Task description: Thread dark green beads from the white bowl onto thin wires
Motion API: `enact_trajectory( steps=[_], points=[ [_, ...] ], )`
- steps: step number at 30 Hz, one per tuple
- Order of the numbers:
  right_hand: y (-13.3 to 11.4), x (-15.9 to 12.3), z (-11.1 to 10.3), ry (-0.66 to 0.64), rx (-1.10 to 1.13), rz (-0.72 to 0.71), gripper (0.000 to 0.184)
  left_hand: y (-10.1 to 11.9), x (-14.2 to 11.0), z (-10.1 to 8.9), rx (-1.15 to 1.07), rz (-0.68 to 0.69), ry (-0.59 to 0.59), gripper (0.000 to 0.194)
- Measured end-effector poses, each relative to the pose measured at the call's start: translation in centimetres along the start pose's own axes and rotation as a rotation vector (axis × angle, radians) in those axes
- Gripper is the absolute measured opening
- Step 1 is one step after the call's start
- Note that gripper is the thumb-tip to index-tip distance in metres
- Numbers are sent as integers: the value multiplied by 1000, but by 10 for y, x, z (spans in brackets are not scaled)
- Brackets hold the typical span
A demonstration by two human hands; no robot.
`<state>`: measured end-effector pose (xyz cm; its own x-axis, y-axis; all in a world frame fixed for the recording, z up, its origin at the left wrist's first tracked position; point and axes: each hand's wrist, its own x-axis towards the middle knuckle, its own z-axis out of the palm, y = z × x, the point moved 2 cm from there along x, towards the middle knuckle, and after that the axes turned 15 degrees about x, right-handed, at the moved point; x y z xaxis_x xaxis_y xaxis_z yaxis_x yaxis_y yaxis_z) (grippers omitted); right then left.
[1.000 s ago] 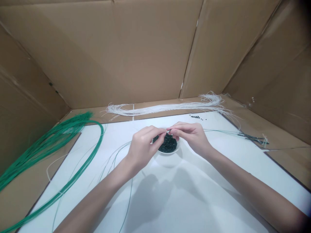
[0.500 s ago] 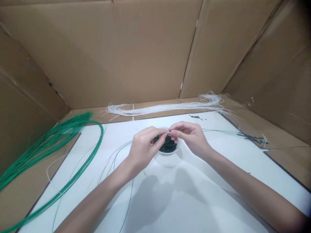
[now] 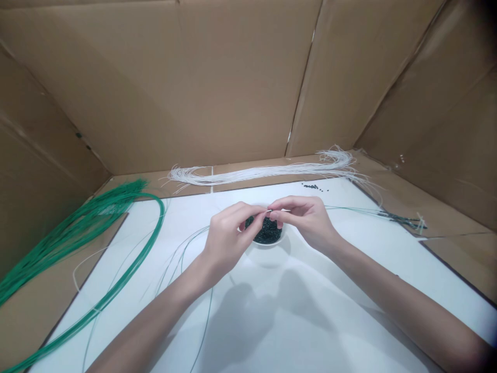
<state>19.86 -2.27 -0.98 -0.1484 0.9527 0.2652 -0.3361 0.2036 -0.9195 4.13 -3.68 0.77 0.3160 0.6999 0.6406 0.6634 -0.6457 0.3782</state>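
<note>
My left hand (image 3: 233, 230) and my right hand (image 3: 305, 217) meet fingertip to fingertip over a white bowl (image 3: 268, 244). Small dark beads (image 3: 267, 231) fill the bowl. Both hands are closed in a pinch on a thin white strand (image 3: 288, 210), whose short end shows between my right thumb and index finger. Fine green strands (image 3: 196, 234) run from behind my left hand down over the white surface. More green strands (image 3: 351, 207) stretch out behind my right hand, ending in a dark cluster (image 3: 404, 220) at the right. Whether these reach my fingers is hidden.
Bundled white strands (image 3: 264, 172) lie along the back. A thick green bundle (image 3: 97, 217) curves along the left side. Several loose dark beads (image 3: 312, 186) lie on the white board (image 3: 248, 331) near its back edge. Cardboard walls (image 3: 233, 83) enclose the back and both sides.
My right fingertips have shifted slightly left, and more of the white strand's end now shows between the right thumb and index finger. My left hand has barely moved.
</note>
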Motion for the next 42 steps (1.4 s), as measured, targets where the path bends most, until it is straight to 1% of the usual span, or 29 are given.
enact_trajectory(
  steps=[10, 15, 22, 27, 31, 34, 38, 42],
  points=[
    [-3, -1, 1, -10, 39, -26, 7, 1, -1, 0, -52, 44, 62, 12],
    [-2, -1, 2, -29, 56, -34, 6, 1, 0, 0, -70, 61, 56, 13],
    [-4, -1, 1, -4, -9, -50, 6, 0, 0, 1, -1, 108, 107, 13],
    [-4, 0, 0, 1, -49, -66, 7, -2, -1, 2, 46, 126, 101, 12],
    [-5, -2, 0, -17, -145, -103, 9, -3, -2, 3, 75, 155, 101, 12],
    [-6, -4, 0, -15, -244, -158, 9, -4, -2, 4, 73, 144, 91, 13],
    [-9, -4, 1, -82, -386, -224, 8, -8, -2, 4, 43, 88, 70, 15],
    [-12, -3, 1, -131, -497, -232, 11, -13, -2, 5, 4, 75, 11, 16]
  ],
)
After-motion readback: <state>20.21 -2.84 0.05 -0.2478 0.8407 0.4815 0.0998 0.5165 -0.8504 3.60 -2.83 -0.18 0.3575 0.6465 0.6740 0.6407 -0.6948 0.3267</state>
